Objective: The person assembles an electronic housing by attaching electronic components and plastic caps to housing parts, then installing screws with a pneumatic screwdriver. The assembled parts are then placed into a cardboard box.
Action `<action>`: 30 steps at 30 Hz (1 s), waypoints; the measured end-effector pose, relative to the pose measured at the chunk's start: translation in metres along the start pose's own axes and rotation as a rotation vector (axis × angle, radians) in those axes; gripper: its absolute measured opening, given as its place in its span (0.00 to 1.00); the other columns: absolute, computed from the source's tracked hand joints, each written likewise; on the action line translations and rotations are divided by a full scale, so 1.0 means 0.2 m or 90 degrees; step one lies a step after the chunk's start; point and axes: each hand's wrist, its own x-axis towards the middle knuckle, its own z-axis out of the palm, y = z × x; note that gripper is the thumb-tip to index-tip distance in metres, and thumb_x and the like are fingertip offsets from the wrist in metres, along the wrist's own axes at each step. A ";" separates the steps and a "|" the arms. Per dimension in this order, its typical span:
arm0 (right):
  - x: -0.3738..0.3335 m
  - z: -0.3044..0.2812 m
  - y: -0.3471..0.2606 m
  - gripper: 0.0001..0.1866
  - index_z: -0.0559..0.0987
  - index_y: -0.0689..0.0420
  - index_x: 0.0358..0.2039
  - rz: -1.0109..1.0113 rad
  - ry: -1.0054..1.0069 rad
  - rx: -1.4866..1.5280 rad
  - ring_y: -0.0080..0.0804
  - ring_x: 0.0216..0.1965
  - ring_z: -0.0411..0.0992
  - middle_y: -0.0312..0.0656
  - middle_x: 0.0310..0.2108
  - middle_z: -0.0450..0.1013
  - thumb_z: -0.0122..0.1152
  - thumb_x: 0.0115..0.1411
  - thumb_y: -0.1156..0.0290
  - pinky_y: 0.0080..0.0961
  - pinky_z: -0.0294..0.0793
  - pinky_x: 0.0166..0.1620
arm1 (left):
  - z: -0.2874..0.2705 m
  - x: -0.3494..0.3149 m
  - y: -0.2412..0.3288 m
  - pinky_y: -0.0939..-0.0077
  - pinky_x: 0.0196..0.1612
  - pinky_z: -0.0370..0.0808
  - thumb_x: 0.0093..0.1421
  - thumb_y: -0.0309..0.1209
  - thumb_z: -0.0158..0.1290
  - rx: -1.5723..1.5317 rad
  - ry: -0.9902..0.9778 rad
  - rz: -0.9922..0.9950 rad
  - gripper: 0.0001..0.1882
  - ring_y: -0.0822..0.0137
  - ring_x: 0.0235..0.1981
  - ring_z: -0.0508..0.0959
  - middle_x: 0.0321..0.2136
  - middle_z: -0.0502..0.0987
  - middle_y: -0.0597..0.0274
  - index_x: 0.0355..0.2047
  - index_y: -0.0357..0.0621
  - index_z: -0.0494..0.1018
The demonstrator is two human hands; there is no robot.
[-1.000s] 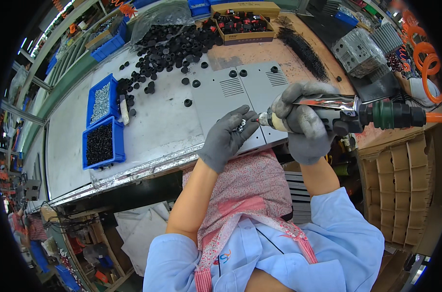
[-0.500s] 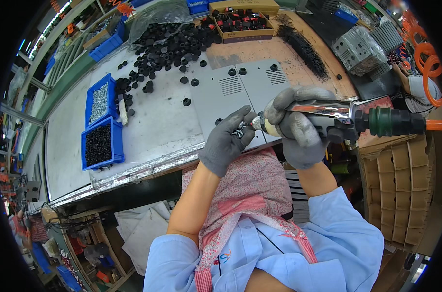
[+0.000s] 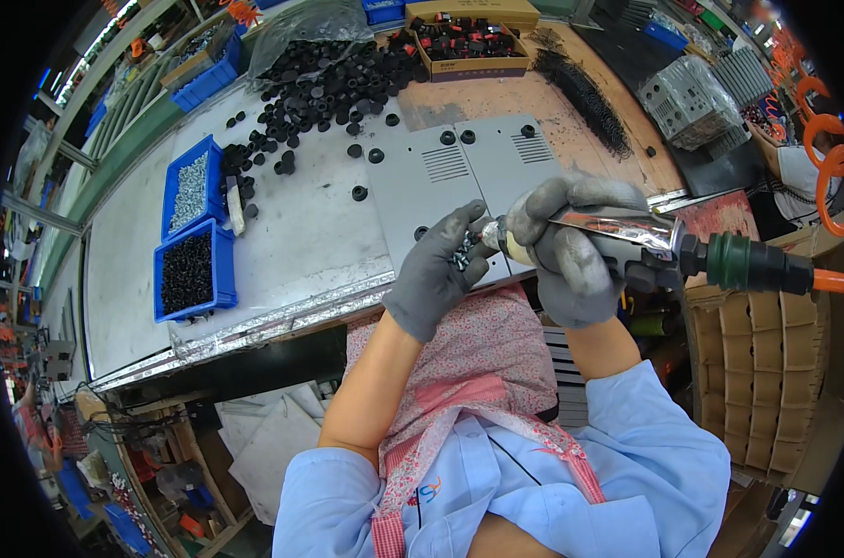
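Note:
My gloved right hand (image 3: 578, 251) is wrapped round a pneumatic screwdriver (image 3: 617, 232), its tip pointing left. Curled round several small silvery screws (image 3: 463, 251), my gloved left hand (image 3: 438, 274) meets that tip with its thumb and index finger. Both hands are over the near edge of two grey metal panels (image 3: 413, 191) lying side by side, each with a row of slots. Black rubber feet (image 3: 448, 138) sit on the panels near their far corners, and another (image 3: 420, 232) shows beside my left hand. The exact contact at the driver tip is hidden by my fingers.
On the left, blue bins hold silvery screws (image 3: 190, 193) and small black parts (image 3: 188, 276). Loose black feet (image 3: 324, 88) are heaped at the back, beside a cardboard box (image 3: 478, 67) of black-and-red parts. An orange air hose (image 3: 829, 281) runs off right. A divided carton (image 3: 761, 372) stands below right.
Both hands stay nearly in place at the driver tip. The screws in my left palm show a little more, and the view has shifted slightly.

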 end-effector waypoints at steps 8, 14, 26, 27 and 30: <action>0.02 -0.03 0.03 0.19 0.61 0.57 0.44 -0.063 0.014 -0.051 0.32 0.29 0.66 0.47 0.33 0.66 0.51 0.52 0.68 0.32 0.69 0.33 | 0.01 0.08 0.04 0.93 0.15 0.61 0.55 0.50 0.49 0.060 -0.038 -0.058 0.30 0.81 0.19 0.67 0.24 0.67 0.69 0.47 0.38 0.63; 0.11 -0.09 0.02 0.15 0.62 0.60 0.41 -0.165 0.014 -0.082 0.31 0.29 0.68 0.48 0.32 0.67 0.49 0.53 0.72 0.31 0.71 0.35 | -0.03 0.24 0.17 0.90 0.18 0.62 0.54 0.53 0.49 0.241 -0.076 -0.001 0.33 0.80 0.17 0.62 0.19 0.65 0.70 0.45 0.33 0.63; 0.29 -0.17 0.08 0.16 0.65 0.63 0.39 -0.140 0.122 -0.193 0.31 0.27 0.66 0.48 0.30 0.67 0.48 0.50 0.71 0.33 0.70 0.34 | -0.09 0.82 0.29 0.70 0.41 0.70 0.50 0.41 0.54 1.094 0.269 0.411 0.15 0.59 0.36 0.74 0.34 0.74 0.58 0.39 0.55 0.74; 0.33 -0.20 0.10 0.15 0.66 0.64 0.39 -0.097 0.101 -0.247 0.30 0.27 0.66 0.48 0.29 0.67 0.47 0.50 0.72 0.32 0.70 0.34 | -0.11 0.83 0.30 0.70 0.41 0.70 0.50 0.41 0.54 1.095 0.268 0.406 0.15 0.59 0.36 0.74 0.34 0.74 0.58 0.39 0.55 0.74; 0.47 -0.35 0.29 0.10 0.69 0.65 0.35 -0.072 0.087 -0.213 0.25 0.25 0.69 0.43 0.26 0.70 0.49 0.50 0.80 0.22 0.71 0.30 | -0.12 0.83 0.29 0.70 0.39 0.70 0.50 0.42 0.54 0.946 0.244 0.433 0.14 0.60 0.36 0.75 0.34 0.75 0.57 0.38 0.56 0.75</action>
